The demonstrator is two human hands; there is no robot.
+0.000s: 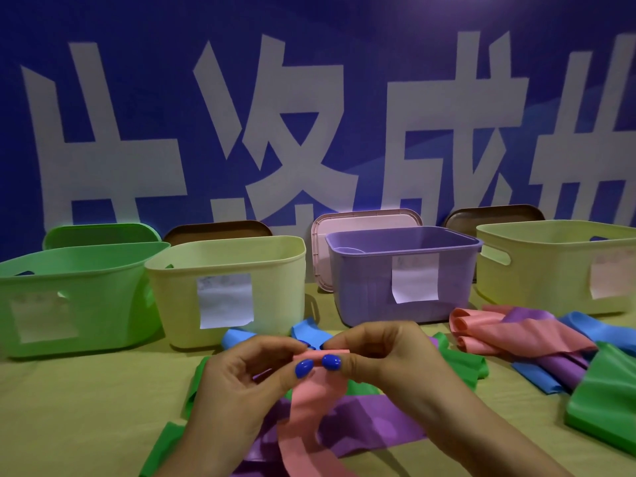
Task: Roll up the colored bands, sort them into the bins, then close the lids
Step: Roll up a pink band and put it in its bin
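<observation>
Both hands up front, mid-table. Left hand (251,373) and right hand (375,352) each pinching top end of pink band (309,404), thumbs on front, small roll started at top edge. Rest of band hangs down toward camera over purple band (375,425) and green band (457,366). Loose pile (523,335) of pink, purple, blue, green bands lying right. Four bins in row behind, all open: green bin (69,297), yellow bin (227,287), purple bin (402,270), second yellow bin (557,266). Lids (364,218) propped against blue wall behind bins.

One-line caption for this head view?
Both hands, left hand and right hand, roll a pink band before four open bins.
</observation>
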